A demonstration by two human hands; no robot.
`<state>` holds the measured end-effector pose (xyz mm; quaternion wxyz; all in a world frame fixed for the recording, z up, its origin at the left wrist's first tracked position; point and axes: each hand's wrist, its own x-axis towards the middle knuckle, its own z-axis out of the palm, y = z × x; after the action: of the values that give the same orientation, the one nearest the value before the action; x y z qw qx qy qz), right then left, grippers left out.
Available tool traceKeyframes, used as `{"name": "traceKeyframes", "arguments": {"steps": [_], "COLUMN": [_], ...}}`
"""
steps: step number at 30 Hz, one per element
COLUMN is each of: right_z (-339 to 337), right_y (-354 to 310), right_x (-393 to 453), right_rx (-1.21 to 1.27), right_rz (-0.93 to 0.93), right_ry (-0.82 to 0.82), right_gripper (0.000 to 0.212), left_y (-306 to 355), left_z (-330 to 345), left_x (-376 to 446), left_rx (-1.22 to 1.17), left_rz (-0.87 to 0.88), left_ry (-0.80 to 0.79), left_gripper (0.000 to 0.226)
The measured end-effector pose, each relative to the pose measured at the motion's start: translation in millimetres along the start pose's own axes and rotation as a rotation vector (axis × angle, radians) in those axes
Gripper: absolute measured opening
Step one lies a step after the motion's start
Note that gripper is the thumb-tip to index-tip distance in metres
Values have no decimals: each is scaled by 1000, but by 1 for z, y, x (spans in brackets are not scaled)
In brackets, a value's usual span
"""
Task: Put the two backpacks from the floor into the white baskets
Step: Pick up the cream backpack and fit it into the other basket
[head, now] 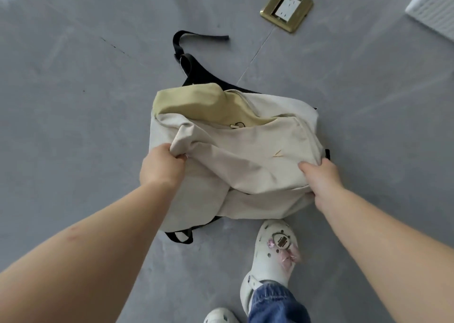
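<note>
A cream backpack (pixel 245 155) with a pale yellow-green top panel lies on the grey floor (pixel 73 101) in the middle of the view. Its black straps (pixel 191 59) trail away from me. My left hand (pixel 162 165) is closed on a bunch of fabric at the bag's left side. At the bag's right edge, my right hand (pixel 319 180) grips the fabric with the thumb on top. Only this one backpack is in view. A white basket corner (pixel 434 10) shows at the top right.
A brass floor socket (pixel 287 7) is set into the floor beyond the bag. My feet in white clogs (pixel 272 254) stand just below the backpack, one with pink charms.
</note>
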<state>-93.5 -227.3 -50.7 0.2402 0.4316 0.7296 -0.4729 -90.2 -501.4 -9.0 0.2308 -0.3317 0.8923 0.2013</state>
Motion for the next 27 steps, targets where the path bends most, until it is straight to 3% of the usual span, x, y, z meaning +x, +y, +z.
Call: {"name": "traceKeyframes", "arguments": {"steps": [6, 10, 17, 19, 22, 24, 27], "right_z": [-42, -96, -221, -245, -279, -301, -312], "right_y": [-65, -118, -192, -209, -235, -253, -275], "right_x": [-53, -92, -158, -171, -188, -198, -205], "right_rx": [-66, -122, 377, 493, 641, 667, 573], "right_rz": [-187, -183, -222, -188, -151, -155, -221], "right_ry": [56, 244, 275, 286, 214, 130, 54], "right_gripper": [11, 24, 39, 22, 8, 5, 7], "left_y": [66, 129, 255, 287, 326, 354, 384], "left_z": [-63, -104, -173, -190, -213, -224, -231], "left_x": [-44, -84, -174, -199, -232, -243, -250], "left_rx": [-137, -169, -230, -184, -39, -17, -24], "left_rz": [82, 163, 407, 522, 764, 831, 796], "left_ry": [57, 49, 2, -56, -115, -139, -162], "left_gripper": [27, 27, 11, 47, 70, 67, 54]}}
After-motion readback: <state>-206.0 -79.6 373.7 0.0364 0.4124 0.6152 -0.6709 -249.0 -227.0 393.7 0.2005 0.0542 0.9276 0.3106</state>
